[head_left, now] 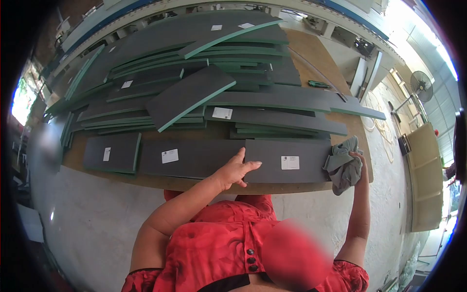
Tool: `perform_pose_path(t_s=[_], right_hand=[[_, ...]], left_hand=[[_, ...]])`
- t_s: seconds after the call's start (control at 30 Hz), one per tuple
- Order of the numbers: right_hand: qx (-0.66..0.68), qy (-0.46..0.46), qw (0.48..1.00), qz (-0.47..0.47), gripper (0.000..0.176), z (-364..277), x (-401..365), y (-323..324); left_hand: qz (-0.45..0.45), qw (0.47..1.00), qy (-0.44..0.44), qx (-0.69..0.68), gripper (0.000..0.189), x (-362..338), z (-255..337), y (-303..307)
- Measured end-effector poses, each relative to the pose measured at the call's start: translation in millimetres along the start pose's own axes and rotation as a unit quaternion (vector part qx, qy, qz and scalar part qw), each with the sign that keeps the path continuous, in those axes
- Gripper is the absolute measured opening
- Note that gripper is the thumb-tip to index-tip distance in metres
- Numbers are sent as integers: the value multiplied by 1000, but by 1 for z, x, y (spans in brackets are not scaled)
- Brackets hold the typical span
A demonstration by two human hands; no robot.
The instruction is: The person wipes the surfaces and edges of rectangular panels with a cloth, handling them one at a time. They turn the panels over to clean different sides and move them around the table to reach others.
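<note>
Clutching a cloth in the right hand, with a grip folded shut around its right side, and touching it to the right end of the right board. Spreading the left hand in an open grip over the seam between that board and the middle board. Lying flat along the near edge of the bench, together with the left board, and showing white labels. Stacking up beyond these: a green-edged pile. Resting far right: a green tool.
</note>
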State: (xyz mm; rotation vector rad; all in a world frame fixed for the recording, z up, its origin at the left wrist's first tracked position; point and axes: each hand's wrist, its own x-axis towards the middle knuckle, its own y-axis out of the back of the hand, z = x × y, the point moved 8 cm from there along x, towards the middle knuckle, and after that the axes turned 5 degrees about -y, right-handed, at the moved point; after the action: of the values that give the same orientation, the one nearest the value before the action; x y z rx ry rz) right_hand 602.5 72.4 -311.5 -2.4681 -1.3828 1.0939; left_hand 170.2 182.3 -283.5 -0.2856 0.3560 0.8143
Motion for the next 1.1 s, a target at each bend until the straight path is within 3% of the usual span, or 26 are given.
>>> perform_pose_path(t_s=[0.37, 0.43, 0.5, 0.53, 0.6, 0.7, 0.73, 0.8, 0.87, 0.93, 0.97, 1.0, 1.03, 1.1], right_hand=[[-46, -2, 999, -6, 28, -10, -23, -51], [-46, 30, 998, 12, 28, -15, -28, -50], [-48, 61, 997, 25, 29, -23, -22, -41], [-50, 23, 998, 23, 28, -22, -10, -33], [-53, -12, 998, 17, 28, -18, -9, -36], [-143, 147, 977, 55, 28, -36, -44, -58], [-115, 125, 984, -50, 25, -33, -36, -58], [-88, 100, 978, -158, 25, -30, -26, -48], [-136, 162, 977, -14, 24, -41, -6, -4], [-39, 95, 994, -47, 29, -33, 27, 19], [-89, 172, 979, -71, 29, -37, 25, 23], [-38, 127, 989, -62, 29, -34, 25, 25], [-23, 144, 984, -100, 28, -37, 28, 29], [-114, 190, 974, -58, 25, -43, 24, 37]], left_hand=[[-7, 1000, -10, -27, 99, 5, -1, 4], [-64, 997, -14, 47, 96, 8, 8, -1], [-52, 994, 23, 96, 95, 13, 11, -1], [-35, 987, 60, 145, 94, 15, 8, 1], [-12, 980, 41, 193, 93, 27, 9, 0], [30, 963, 17, 268, 93, 29, 21, -1], [48, 954, 12, 295, 92, 29, 24, 0], [30, 951, 20, 306, 92, 34, 27, -1], [22, 948, 31, 316, 92, 38, 26, -3], [12, 935, -2, 353, 92, 38, 25, 2], [31, 936, 4, 350, 92, 37, 19, 9], [34, 961, -35, 272, 90, 35, 15, 10], [36, 977, -77, 193, 89, 29, 14, 13], [83, 978, -97, 165, 80, 9, 3, 36]])
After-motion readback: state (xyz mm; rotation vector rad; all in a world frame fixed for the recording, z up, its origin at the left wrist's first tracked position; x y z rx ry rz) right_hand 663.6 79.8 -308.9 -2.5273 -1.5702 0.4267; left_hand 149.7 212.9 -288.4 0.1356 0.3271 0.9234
